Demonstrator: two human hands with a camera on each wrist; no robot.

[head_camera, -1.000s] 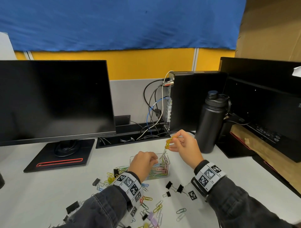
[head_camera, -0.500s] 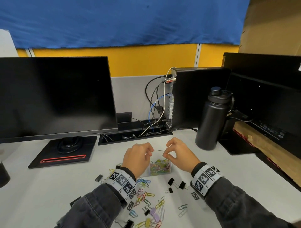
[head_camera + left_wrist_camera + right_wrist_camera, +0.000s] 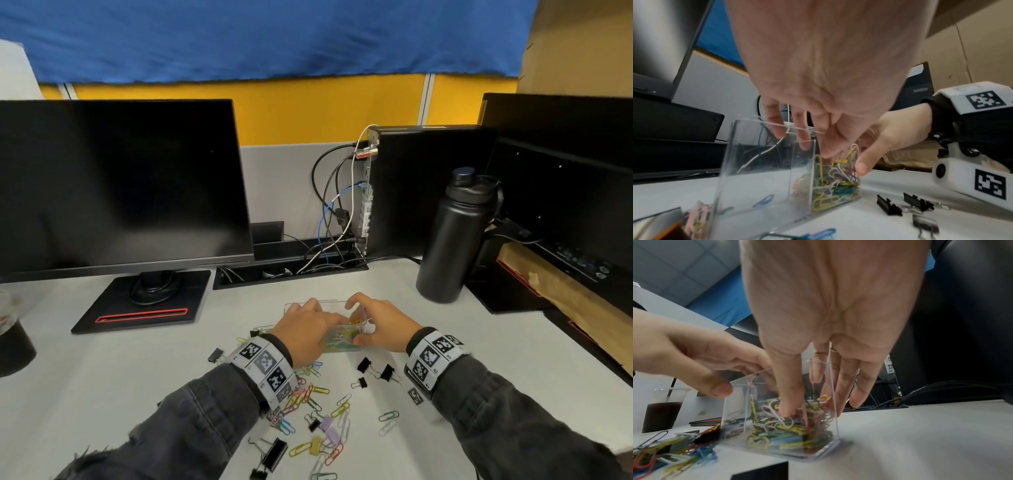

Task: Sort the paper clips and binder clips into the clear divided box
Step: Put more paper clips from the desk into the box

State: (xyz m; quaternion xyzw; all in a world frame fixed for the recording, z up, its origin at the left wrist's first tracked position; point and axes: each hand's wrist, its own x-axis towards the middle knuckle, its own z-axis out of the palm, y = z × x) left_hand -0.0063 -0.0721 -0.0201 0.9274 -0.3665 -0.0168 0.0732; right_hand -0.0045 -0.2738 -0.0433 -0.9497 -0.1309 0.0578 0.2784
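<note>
The clear divided box (image 3: 329, 302) stands mid-desk, its right compartment holding coloured paper clips (image 3: 342, 337). My left hand (image 3: 308, 325) lies over its left part, fingers reaching down inside (image 3: 803, 139) and thumb at the near wall (image 3: 721, 389). My right hand (image 3: 376, 322) holds the right end, with the thumb (image 3: 789, 402) at the near wall by the clips (image 3: 777, 434) and the fingers over the far side. Whether a fingertip touches the clips (image 3: 834, 183) I cannot tell. Loose paper clips (image 3: 308, 397) and black binder clips (image 3: 364, 365) lie in front.
A black bottle (image 3: 448, 240) stands right of the box, and a monitor (image 3: 120, 185) on its stand (image 3: 144, 301) is at back left. A cable tray (image 3: 291, 274) runs behind. A dark cup (image 3: 13, 342) sits far left, a large binder clip (image 3: 274, 454) near the front edge.
My right hand held a yellow clip with a dangling chain above the box, then came down. Both hands have dropped onto the box and now hold it.
</note>
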